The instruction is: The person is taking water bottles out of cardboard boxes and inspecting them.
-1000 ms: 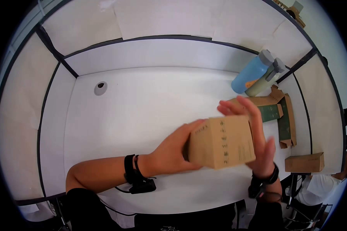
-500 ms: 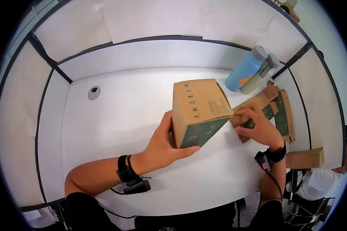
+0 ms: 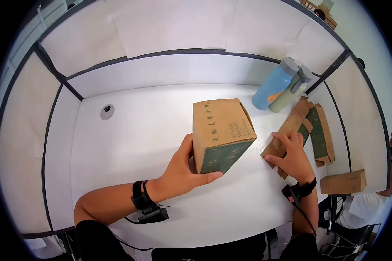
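Observation:
My left hand (image 3: 178,169) is wrapped round the lower left side of a brown and green cardboard box (image 3: 224,122). The box is tilted, with printed characters and the words "STRAW WHEAT CUP" on its brown face. To its right, my right hand (image 3: 294,156) grips the near end of a flattened cardboard box (image 3: 292,124), thumb on one edge and fingers across the top. Beside that lies another flattened green and brown box (image 3: 321,135), which neither hand touches.
A blue bottle (image 3: 275,85) and a pale green bottle (image 3: 289,91) stand at the back right of the white table (image 3: 130,143). A small brown box (image 3: 344,182) is at the right edge. Low partitions (image 3: 170,69) surround the table. Another person's white sleeve (image 3: 357,211) shows at lower right.
My right hand has moved slightly down and left, and the flattened box under it has turned, its near end coming toward me. The left hand keeps hold of the upright box, little changed.

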`<state>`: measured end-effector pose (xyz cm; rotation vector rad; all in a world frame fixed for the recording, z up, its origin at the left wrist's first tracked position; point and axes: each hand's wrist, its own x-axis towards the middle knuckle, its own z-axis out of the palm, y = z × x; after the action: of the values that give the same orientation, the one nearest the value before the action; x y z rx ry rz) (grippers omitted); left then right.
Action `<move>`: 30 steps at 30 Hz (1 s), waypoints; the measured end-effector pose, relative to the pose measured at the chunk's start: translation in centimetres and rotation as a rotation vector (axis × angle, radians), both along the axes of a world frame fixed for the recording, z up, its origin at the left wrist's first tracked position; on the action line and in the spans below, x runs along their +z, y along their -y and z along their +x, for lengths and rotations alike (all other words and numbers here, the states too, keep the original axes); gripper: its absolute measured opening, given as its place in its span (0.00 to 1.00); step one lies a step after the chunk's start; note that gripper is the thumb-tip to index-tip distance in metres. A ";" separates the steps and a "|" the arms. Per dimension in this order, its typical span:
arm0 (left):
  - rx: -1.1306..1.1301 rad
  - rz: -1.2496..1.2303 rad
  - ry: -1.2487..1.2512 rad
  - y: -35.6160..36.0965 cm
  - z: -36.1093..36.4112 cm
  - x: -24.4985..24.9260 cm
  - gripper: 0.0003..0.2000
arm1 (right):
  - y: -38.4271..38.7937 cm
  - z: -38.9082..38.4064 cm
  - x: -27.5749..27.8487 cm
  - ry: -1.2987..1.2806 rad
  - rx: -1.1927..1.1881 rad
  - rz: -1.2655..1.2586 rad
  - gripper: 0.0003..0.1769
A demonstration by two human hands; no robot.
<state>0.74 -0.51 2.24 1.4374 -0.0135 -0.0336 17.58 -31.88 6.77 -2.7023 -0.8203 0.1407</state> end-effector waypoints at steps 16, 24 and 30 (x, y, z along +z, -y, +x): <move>-0.015 -0.016 0.004 0.0 0.0 0.0 0.40 | 3.2 3.0 -0.9 -0.039 0.191 0.131 0.12; -0.038 -0.039 0.001 0.0 0.0 -0.1 0.38 | 4.9 5.0 -2.2 0.227 0.046 0.003 0.21; 0.000 0.052 0.024 0.2 -0.4 -0.4 0.44 | 2.1 3.3 -0.9 0.364 0.127 0.177 0.16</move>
<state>0.39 -0.68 1.81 1.4900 -0.0330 -0.0170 20.84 -33.98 5.87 -2.5411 -1.0515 -0.3886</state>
